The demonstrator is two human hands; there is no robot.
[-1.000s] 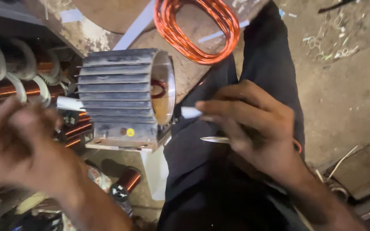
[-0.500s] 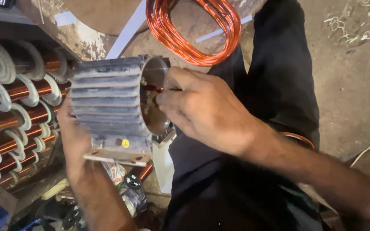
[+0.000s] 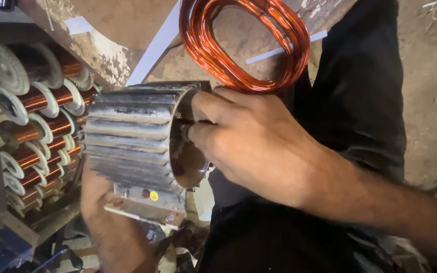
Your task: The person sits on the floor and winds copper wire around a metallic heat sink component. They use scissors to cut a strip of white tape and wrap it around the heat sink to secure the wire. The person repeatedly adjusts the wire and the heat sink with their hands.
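Across the person's lap lies a ribbed grey motor housing (image 3: 132, 146). Their left hand (image 3: 97, 197) cups it from beneath; the right hand (image 3: 249, 141) pinches fingertips closed inside its open end, below a copper wire coil (image 3: 244, 45).

Single head-worn view, aimed steeply down over the lap; very close range, ribbed motor housing (image 3: 132, 146) and right hand (image 3: 249, 141) filling centre; left hand (image 3: 94, 194) beneath housing; spool rack (image 3: 31, 131) at left edge.
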